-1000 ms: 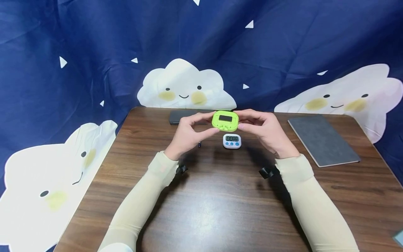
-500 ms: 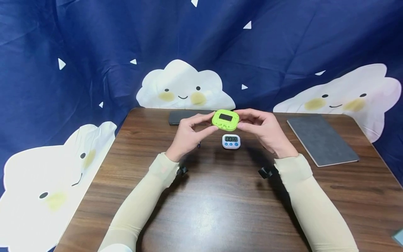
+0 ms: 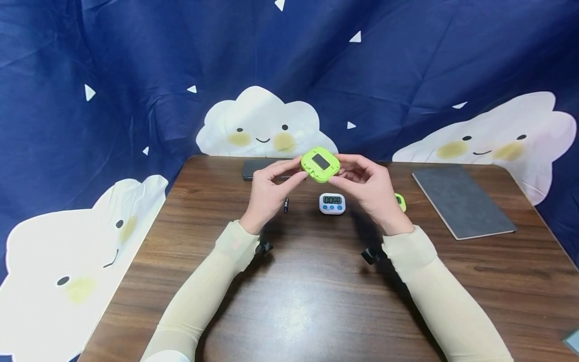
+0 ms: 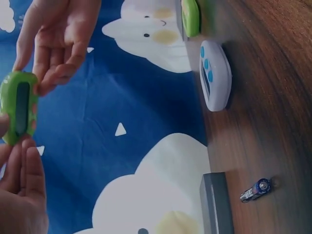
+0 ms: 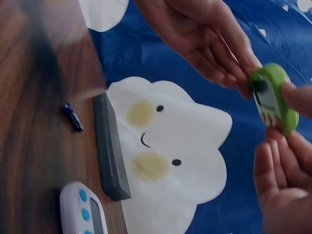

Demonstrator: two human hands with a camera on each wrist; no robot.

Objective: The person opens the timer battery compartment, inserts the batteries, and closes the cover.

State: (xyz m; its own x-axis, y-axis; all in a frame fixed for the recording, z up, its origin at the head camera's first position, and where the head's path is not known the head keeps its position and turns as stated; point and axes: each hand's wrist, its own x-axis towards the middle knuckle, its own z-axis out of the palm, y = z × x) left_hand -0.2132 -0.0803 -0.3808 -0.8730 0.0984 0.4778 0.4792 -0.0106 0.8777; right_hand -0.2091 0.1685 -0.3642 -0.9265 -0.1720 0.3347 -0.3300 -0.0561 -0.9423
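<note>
A lime-green digital timer (image 3: 320,165) is held up above the far part of the table, its back with a dark rectangle facing the head camera. My left hand (image 3: 270,195) pinches its left edge between thumb and fingers. On the opposite edge, my right hand (image 3: 372,193) pinches it too. In the right wrist view the timer's (image 5: 275,97) grey display side shows, partly covered by fingers. Below the hands stands a white timer (image 3: 332,203) with blue buttons, reading 00:00. A small dark-blue battery (image 3: 286,204) lies left of it.
A second green item (image 3: 400,202) rests on the table, mostly hidden behind the right hand. At the back left sits a dark grey box (image 3: 253,169). A grey notebook (image 3: 463,201) lies on the right. Behind the table (image 3: 289,301) hangs a blue cloud-print curtain (image 3: 384,65).
Both hands have raised the green timer slightly and turned it clockwise to a tilt. The right hand moved left, uncovering part of the second green item; the battery shows more.
</note>
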